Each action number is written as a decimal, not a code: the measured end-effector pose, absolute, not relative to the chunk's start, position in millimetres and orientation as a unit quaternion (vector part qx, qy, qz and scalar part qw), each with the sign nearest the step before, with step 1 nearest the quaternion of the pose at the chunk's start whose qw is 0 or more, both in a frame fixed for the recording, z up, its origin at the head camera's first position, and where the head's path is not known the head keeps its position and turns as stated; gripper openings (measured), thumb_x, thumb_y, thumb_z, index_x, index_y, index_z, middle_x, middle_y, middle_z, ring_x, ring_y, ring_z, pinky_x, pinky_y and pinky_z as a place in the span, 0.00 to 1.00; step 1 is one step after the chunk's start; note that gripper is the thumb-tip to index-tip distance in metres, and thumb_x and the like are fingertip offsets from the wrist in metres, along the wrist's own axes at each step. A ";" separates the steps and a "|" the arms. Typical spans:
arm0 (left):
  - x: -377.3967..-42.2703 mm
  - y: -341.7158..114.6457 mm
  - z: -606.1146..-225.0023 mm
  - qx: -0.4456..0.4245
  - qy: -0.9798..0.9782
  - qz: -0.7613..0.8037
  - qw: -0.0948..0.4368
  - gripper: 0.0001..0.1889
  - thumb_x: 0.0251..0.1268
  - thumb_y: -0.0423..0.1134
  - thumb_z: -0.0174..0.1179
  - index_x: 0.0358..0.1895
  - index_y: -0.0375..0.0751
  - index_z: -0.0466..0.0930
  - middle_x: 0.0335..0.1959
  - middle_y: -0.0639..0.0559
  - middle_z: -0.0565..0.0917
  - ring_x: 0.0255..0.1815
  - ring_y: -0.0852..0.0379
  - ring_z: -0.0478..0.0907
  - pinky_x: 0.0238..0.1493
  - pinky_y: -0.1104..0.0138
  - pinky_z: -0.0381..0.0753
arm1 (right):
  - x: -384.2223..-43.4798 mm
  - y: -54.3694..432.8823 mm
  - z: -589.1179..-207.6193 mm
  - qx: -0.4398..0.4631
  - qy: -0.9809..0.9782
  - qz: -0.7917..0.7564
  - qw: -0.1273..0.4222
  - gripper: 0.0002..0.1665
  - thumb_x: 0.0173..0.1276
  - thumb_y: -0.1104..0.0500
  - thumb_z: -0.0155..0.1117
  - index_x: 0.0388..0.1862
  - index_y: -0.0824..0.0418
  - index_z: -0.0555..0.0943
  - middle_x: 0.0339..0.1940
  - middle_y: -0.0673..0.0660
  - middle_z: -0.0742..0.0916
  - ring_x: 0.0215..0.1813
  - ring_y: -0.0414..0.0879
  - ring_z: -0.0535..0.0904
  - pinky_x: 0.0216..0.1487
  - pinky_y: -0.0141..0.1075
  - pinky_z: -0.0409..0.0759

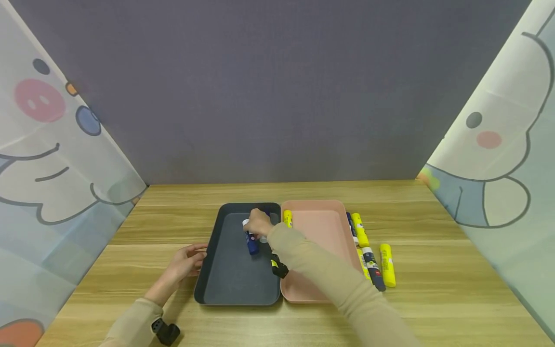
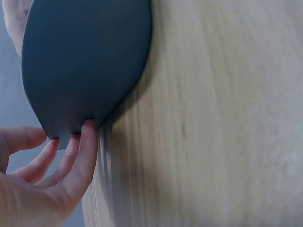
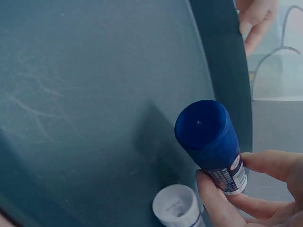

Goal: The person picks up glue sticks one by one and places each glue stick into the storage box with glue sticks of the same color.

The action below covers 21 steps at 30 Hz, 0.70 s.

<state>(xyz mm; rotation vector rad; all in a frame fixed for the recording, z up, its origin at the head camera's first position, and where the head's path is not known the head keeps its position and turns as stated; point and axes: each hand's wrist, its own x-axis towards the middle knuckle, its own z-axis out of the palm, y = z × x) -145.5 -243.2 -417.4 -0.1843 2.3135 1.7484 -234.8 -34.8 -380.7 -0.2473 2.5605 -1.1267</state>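
Note:
Over the dark grey tray (image 1: 243,279), my right hand (image 1: 258,222) pinches a blue glue stick (image 3: 208,137) between thumb and fingers. It is tilted, its broad blue end towards the right wrist camera and its white end at the fingers. Close below it, the white end of another glue stick (image 3: 176,206) shows in the right wrist view; my hand covers much of it in the head view. My left hand (image 1: 184,262) touches the tray's left wall, with extended fingertips against the outside in the left wrist view.
A pink tray (image 1: 318,231) stands against the dark tray's right side, with a yellow glue stick (image 1: 288,218) at its back left. Several yellow and navy glue sticks (image 1: 387,265) lie on the wooden table right of it. A grey partition (image 1: 277,96) rises behind.

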 end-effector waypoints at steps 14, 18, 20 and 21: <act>-146.1 -243.5 -417.8 -0.069 0.786 0.603 0.121 0.21 0.64 0.31 0.46 0.59 0.24 0.61 0.33 0.50 0.79 0.27 0.60 0.78 0.32 0.63 0.77 | -231.6 -36.6 -385.9 -0.091 0.914 -0.363 0.156 0.10 0.56 0.66 0.61 0.35 0.72 0.76 0.20 0.59 0.79 0.18 0.49 0.78 0.21 0.38 0.78; -145.6 -241.9 -415.9 -0.073 0.790 0.597 0.121 0.21 0.64 0.30 0.46 0.59 0.24 0.60 0.34 0.49 0.79 0.27 0.60 0.77 0.32 0.63 0.77 | -233.2 -35.2 -386.9 -0.090 0.919 -0.348 0.162 0.09 0.55 0.66 0.62 0.34 0.72 0.77 0.22 0.60 0.80 0.20 0.49 0.78 0.20 0.37 0.78; -145.4 -241.6 -415.3 -0.073 0.790 0.597 0.121 0.21 0.64 0.30 0.46 0.59 0.24 0.60 0.34 0.49 0.79 0.27 0.60 0.77 0.32 0.63 0.77 | -235.0 -34.4 -387.3 -0.089 0.919 -0.347 0.166 0.09 0.55 0.66 0.62 0.33 0.72 0.77 0.22 0.60 0.80 0.21 0.50 0.78 0.20 0.38 0.78; -145.4 -241.6 -415.2 -0.073 0.790 0.597 0.121 0.21 0.64 0.30 0.46 0.59 0.24 0.60 0.34 0.49 0.79 0.28 0.60 0.78 0.32 0.63 0.77 | -235.7 -33.9 -387.5 -0.089 0.919 -0.345 0.169 0.09 0.55 0.66 0.62 0.34 0.72 0.77 0.22 0.60 0.80 0.21 0.50 0.79 0.20 0.38 0.78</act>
